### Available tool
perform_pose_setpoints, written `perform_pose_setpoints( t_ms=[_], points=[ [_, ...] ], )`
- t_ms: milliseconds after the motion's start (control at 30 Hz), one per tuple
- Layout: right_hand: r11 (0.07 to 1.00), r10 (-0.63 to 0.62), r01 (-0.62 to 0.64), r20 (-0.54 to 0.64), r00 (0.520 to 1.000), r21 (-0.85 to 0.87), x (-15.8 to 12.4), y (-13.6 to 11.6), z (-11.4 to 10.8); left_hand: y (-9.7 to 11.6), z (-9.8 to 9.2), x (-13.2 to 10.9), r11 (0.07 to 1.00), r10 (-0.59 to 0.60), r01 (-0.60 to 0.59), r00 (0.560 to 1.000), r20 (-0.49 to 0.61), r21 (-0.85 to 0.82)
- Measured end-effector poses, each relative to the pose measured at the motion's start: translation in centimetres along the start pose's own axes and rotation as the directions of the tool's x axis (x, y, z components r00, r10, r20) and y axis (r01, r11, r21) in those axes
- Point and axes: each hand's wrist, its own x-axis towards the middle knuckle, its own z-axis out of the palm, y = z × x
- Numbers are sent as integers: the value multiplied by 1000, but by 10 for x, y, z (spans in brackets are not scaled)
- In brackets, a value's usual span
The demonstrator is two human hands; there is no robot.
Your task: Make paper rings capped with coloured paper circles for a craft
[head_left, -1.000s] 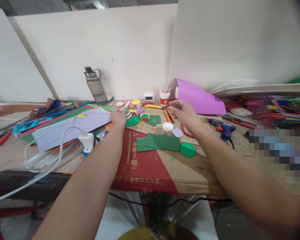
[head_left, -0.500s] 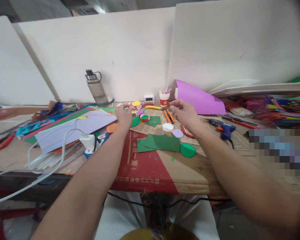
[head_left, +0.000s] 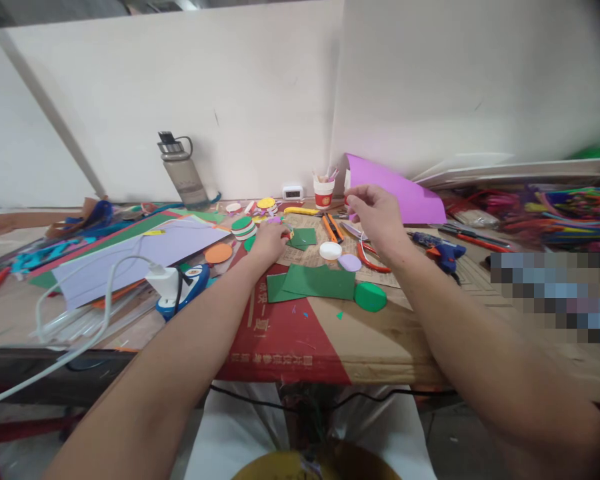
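My left hand (head_left: 271,241) is closed around a small red-and-yellow paper ring (head_left: 289,235), mostly hidden by the fingers. Beside it stands a round, green-topped striped paper box (head_left: 244,228). My right hand (head_left: 375,212) is raised over the board's right side, in front of a curled purple sheet (head_left: 400,193). Its thumb and forefinger are pinched together; a reddish speck shows at the tips, too small to name. Between my forearms lie green paper strips (head_left: 320,283), a green disc (head_left: 371,297), a white round lid (head_left: 331,251) and a lilac disc (head_left: 350,263).
Orange-handled cutters (head_left: 333,228), red-handled scissors (head_left: 373,260) and a blue glue gun (head_left: 445,255) lie to the right. A paper cup (head_left: 323,193) and a water bottle (head_left: 183,173) stand at the back. A white cable runs from a plug (head_left: 163,281) at left.
My left hand has moved right and nearer, from beside the striped box onto the paper ring. My right hand has risen slightly, and its fingers have come together. The view has shifted a little.
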Motion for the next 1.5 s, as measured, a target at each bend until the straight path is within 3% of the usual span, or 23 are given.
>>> perform_pose_setpoints(
  t_ms=[100, 200, 533, 667, 800, 967, 1133, 1233, 1400, 1433, 1500],
  points=[
    [1000, 6, -6, 13, 1000, -7, -1, 1, 2, -2, -2, 1, 1000, 30, -30, 999, -16, -5],
    [1000, 14, -14, 15, 1000, -15, -1, 4, 3, -2, -5, 2, 997, 79, -81, 991, -109, -13],
    [996, 8, 3, 111, 994, -94, 0, 18, 4, 18, -9, -5, 957, 244, -281, 913, -328, -69],
    [983, -13, 38, 138, 990, -180, -1, 18, 3, 21, -7, -6, 958, 246, -278, 920, -305, -68],
    [913, -32, 123, 232, 972, -389, -4, 13, 0, 19, -3, -6, 973, 210, -227, 947, -243, -46],
    [780, 43, 183, 343, 938, -598, -7, 9, -3, 14, 3, -3, 982, 180, -189, 968, -174, -32],
    [734, 104, 210, 413, 905, -646, -6, 9, -5, 12, 4, -2, 987, 156, -161, 975, -158, -17],
    [743, 180, 247, 540, 822, -623, -5, 9, -7, 13, 1, -2, 992, 118, -122, 982, -145, -17],
    [705, 334, 406, 777, 533, -581, -12, 6, -6, 13, -2, -2, 994, 104, -106, 987, -120, -9],
    [679, 357, 444, 792, 496, -584, -15, 5, -5, 13, -2, -2, 993, 113, -115, 986, -122, -6],
    [636, 385, 489, 794, 470, -597, -20, 3, -3, 13, -2, -1, 992, 121, -124, 983, -138, -9]
  ],
)
